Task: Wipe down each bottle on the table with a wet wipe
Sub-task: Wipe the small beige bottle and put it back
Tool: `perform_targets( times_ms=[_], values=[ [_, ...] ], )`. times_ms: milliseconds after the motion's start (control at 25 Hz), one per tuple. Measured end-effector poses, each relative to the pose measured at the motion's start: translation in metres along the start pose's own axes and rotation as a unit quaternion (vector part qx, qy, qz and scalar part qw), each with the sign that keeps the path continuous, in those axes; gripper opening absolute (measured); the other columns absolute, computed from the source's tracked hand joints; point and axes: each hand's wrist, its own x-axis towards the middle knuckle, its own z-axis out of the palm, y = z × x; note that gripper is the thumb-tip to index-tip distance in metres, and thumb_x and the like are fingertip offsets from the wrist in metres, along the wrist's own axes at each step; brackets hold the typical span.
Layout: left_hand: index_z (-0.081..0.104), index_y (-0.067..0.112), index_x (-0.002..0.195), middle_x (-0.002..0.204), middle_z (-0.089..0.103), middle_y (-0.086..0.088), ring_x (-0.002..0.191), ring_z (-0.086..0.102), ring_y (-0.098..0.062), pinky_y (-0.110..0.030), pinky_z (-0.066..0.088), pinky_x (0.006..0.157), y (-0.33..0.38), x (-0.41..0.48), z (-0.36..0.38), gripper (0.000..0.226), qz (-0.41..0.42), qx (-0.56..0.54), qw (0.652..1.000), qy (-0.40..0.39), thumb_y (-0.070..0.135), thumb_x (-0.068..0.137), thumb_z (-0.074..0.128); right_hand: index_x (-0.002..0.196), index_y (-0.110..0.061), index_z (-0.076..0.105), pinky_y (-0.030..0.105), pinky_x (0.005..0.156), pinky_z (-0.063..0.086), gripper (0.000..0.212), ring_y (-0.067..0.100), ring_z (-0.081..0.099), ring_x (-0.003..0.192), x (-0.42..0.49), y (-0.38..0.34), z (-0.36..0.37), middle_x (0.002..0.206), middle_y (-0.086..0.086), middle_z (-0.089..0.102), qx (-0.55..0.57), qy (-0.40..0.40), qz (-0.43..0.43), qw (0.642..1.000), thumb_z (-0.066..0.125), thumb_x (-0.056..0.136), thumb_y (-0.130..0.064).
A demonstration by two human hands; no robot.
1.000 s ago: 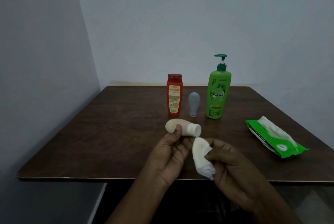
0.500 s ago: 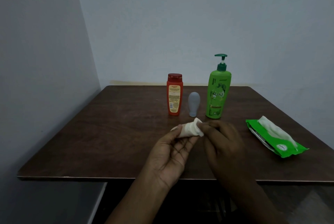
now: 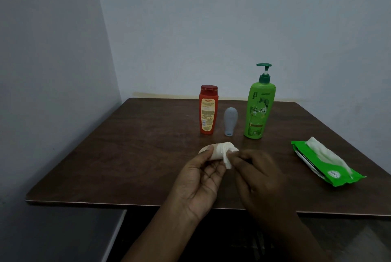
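My left hand (image 3: 201, 179) holds a small cream bottle (image 3: 213, 154) lying sideways above the table's front half. My right hand (image 3: 260, 175) pinches a white wet wipe (image 3: 227, 151) that is wrapped over the bottle's right end, hiding its cap. Further back stand a red bottle (image 3: 208, 110), a small grey bottle (image 3: 230, 121) resting on its cap, and a tall green pump bottle (image 3: 259, 106), in a row and untouched.
A green pack of wet wipes (image 3: 330, 166) lies at the right of the dark wooden table (image 3: 127, 156), one wipe sticking out of its opening. Walls close in behind and to the left. The table's front edge runs just below my hands.
The wipe hung in my right hand below the bottle; my right hand then rose and pressed the wipe over the bottle's capped end, where it now wraps further along it.
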Motion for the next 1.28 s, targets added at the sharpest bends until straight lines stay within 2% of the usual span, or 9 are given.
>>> perform_targets(
  times_ms=[240, 400, 520, 640, 720, 800, 960, 1120, 1280],
  values=[
    [0.061, -0.011, 0.113, 0.095, 0.076, -0.032, 0.077, 0.08, -0.037, -0.045, 0.065, 0.068, 0.004, 0.001, -0.002, 0.019, 0.014, -0.02, 1.0, -0.008, -0.002, 0.097, 0.058, 0.11, -0.003, 0.072, 0.021, 0.086, 0.043, 0.029, 0.023, 0.062, 0.096, 0.011, 0.012, 0.0, 0.105, 0.01, 0.067, -0.019, 0.001, 0.019, 1.0, 0.065, 0.081, 0.0],
    [0.057, -0.016, 0.122, 0.11, 0.073, -0.035, 0.086, 0.08, -0.036, -0.042, 0.065, 0.076, 0.0, 0.007, -0.009, 0.029, -0.001, -0.005, 0.999, -0.031, -0.001, 0.098, 0.058, 0.11, -0.001, 0.072, 0.026, 0.091, 0.047, 0.026, 0.021, 0.062, 0.102, 0.005, 0.001, 0.005, 0.109, 0.011, 0.067, 0.019, -0.01, -0.04, 0.999, 0.068, 0.084, 0.001],
    [0.057, -0.011, 0.128, 0.119, 0.072, -0.033, 0.107, 0.073, -0.039, -0.049, 0.061, 0.092, -0.004, 0.013, -0.015, 0.034, -0.011, 0.003, 1.0, -0.028, 0.002, 0.097, 0.058, 0.111, -0.007, 0.072, 0.021, 0.093, 0.047, 0.031, 0.01, 0.062, 0.107, 0.011, 0.006, 0.001, 0.112, 0.003, 0.068, 0.092, 0.024, 0.042, 0.995, 0.066, 0.083, 0.003],
    [0.057, 0.003, 0.133, 0.124, 0.07, -0.024, 0.113, 0.07, -0.036, -0.052, 0.057, 0.098, 0.023, 0.038, -0.019, 0.036, 0.08, 0.112, 0.99, 0.019, 0.004, 0.097, 0.062, 0.104, -0.015, 0.074, 0.014, 0.087, 0.047, 0.029, 0.001, 0.064, 0.101, 0.015, 0.017, -0.003, 0.105, -0.006, 0.07, 0.18, 0.066, 0.148, 0.97, 0.064, 0.085, 0.004],
    [0.058, 0.016, 0.133, 0.13, 0.067, -0.011, 0.117, 0.066, -0.027, -0.049, 0.056, 0.103, 0.053, 0.064, -0.022, 0.039, 0.166, 0.317, 0.932, 0.06, 0.009, 0.096, 0.067, 0.099, -0.017, 0.076, 0.013, 0.082, 0.048, 0.026, 0.004, 0.067, 0.096, 0.011, 0.028, -0.002, 0.098, -0.01, 0.073, 0.24, 0.055, 0.211, 0.946, 0.066, 0.086, 0.003],
    [0.056, 0.02, 0.136, 0.135, 0.063, -0.004, 0.121, 0.063, -0.021, -0.047, 0.054, 0.105, 0.086, 0.092, -0.023, 0.044, 0.232, 0.499, 0.831, 0.077, 0.014, 0.094, 0.071, 0.098, -0.021, 0.076, 0.01, 0.079, 0.048, 0.025, 0.005, 0.068, 0.093, 0.002, 0.039, 0.005, 0.096, -0.011, 0.073, 0.263, 0.022, 0.263, 0.928, 0.066, 0.086, -0.001],
    [0.051, 0.017, 0.142, 0.14, 0.059, -0.004, 0.128, 0.058, -0.023, -0.041, 0.052, 0.103, 0.125, 0.149, -0.027, 0.048, 0.254, 0.675, 0.69, 0.063, 0.013, 0.097, 0.068, 0.098, -0.023, 0.077, 0.019, 0.075, 0.055, 0.027, 0.007, 0.071, 0.088, -0.01, 0.059, 0.016, 0.093, -0.009, 0.076, 0.299, 0.025, 0.38, 0.875, 0.067, 0.087, 0.0],
    [0.046, 0.02, 0.148, 0.148, 0.056, -0.005, 0.134, 0.056, -0.025, -0.045, 0.051, 0.108, 0.133, 0.183, -0.039, 0.05, 0.243, 0.727, 0.639, 0.057, 0.018, 0.101, 0.063, 0.099, -0.016, 0.076, 0.025, 0.064, 0.057, 0.018, 0.013, 0.072, 0.08, -0.014, 0.068, 0.024, 0.087, -0.004, 0.077, 0.36, 0.044, 0.469, 0.805, 0.068, 0.086, -0.005],
    [0.042, 0.019, 0.152, 0.152, 0.053, -0.006, 0.138, 0.052, -0.024, -0.046, 0.046, 0.113, 0.137, 0.196, -0.037, 0.053, 0.242, 0.734, 0.633, 0.04, 0.017, 0.102, 0.06, 0.099, -0.014, 0.076, 0.026, 0.061, 0.056, 0.017, 0.022, 0.071, 0.082, -0.014, 0.075, 0.028, 0.088, 0.003, 0.077, 0.369, 0.03, 0.485, 0.792, 0.068, 0.086, -0.006]
  ],
)
